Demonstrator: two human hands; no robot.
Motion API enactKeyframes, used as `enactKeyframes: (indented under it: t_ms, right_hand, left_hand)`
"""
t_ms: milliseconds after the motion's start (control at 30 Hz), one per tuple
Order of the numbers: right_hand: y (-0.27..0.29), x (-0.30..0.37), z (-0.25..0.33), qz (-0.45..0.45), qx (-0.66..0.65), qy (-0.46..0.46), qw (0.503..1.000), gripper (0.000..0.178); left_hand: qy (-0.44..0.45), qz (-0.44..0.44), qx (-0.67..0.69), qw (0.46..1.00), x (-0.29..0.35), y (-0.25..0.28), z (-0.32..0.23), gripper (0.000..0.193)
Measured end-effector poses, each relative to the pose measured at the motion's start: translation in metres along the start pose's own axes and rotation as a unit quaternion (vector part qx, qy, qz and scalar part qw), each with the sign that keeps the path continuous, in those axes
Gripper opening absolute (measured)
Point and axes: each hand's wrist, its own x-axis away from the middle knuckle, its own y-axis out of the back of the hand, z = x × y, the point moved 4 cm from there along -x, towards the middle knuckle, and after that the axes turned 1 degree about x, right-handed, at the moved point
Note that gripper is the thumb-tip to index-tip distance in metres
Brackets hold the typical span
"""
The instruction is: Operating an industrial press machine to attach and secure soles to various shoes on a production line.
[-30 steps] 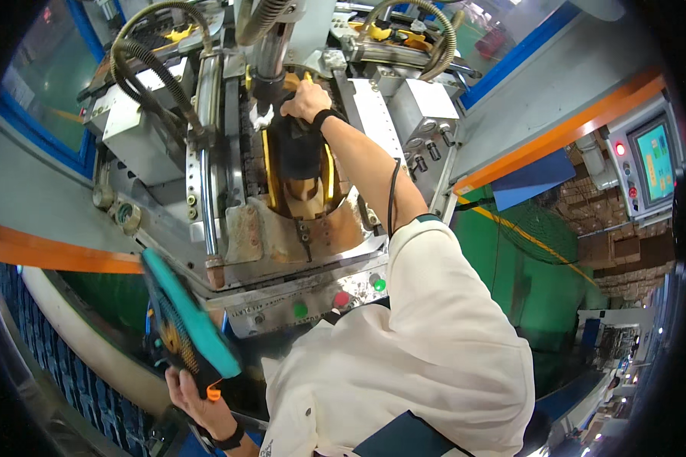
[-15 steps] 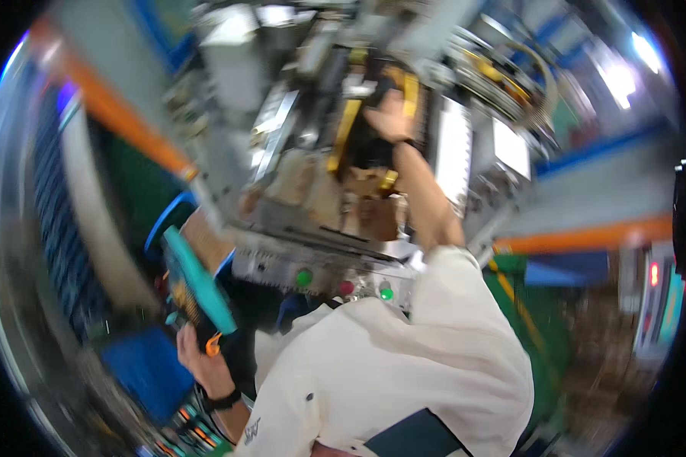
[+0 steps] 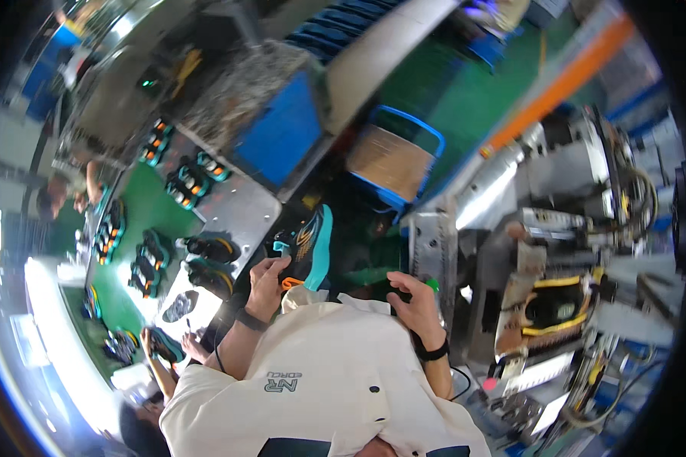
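My left hand (image 3: 267, 286) grips a dark sneaker (image 3: 309, 247) with a teal sole and orange details by its upper, near the tongue or lace area. The shoe stands on its side in front of my body, toe pointing away. My right hand (image 3: 419, 305) is apart from the shoe, fingers loosely bent and spread, with nothing in it. Close by it is a green button (image 3: 432, 285) on the front of the machine at my right. In that machine, a dark shoe-shaped recess (image 3: 552, 306) lies between yellow strips.
At the left, several shoes (image 3: 149, 263) stand on a green belt (image 3: 141, 198) beside a metal tabletop (image 3: 236, 217). A co-worker's hands (image 3: 194, 348) work near a shoe there. Ahead stands a blue-framed cart (image 3: 392, 164) with a brown board. An orange rail (image 3: 560, 76) crosses the upper right.
The view has swung left toward the belt. My right hand has come out of the machine and back near my body, empty. The shoe stays in my left hand, now before my chest.
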Motion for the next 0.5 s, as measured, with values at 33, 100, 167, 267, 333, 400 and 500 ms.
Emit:
enactKeyframes:
  t_ms: [33, 100, 167, 267, 333, 400, 500]
  right_hand:
    - [-0.003, -0.011, 0.005, 0.009, 0.023, 0.029, 0.999, 0.043]
    - [-0.01, -0.038, 0.013, 0.022, 0.061, 0.084, 0.994, 0.043]
    - [-0.019, -0.069, 0.038, 0.039, 0.102, 0.094, 0.99, 0.043]
    - [-0.044, -0.113, 0.071, 0.028, 0.126, 0.105, 0.986, 0.041]
    - [-0.073, -0.137, 0.098, 0.029, 0.131, 0.106, 0.985, 0.041]
    - [-0.113, -0.154, 0.119, 0.058, 0.109, 0.118, 0.985, 0.042]
    - [-0.166, -0.17, 0.143, 0.149, 0.119, 0.112, 0.975, 0.046]
  left_hand:
    - [-0.009, -0.019, 0.067, 0.998, 0.004, 0.014, -0.008, 0.018]
    - [-0.03, -0.062, 0.152, 0.986, 0.002, 0.053, -0.023, 0.017]
    - [-0.053, -0.119, 0.183, 0.974, -0.01, 0.105, -0.042, 0.016]
    - [-0.099, -0.171, 0.239, 0.951, -0.054, 0.186, -0.067, 0.017]
    - [-0.127, -0.206, 0.248, 0.938, -0.085, 0.239, -0.089, 0.023]
    - [-0.156, -0.294, 0.205, 0.92, -0.117, 0.3, -0.107, 0.026]
    - [-0.175, -0.332, 0.159, 0.913, -0.174, 0.383, -0.119, 0.03]
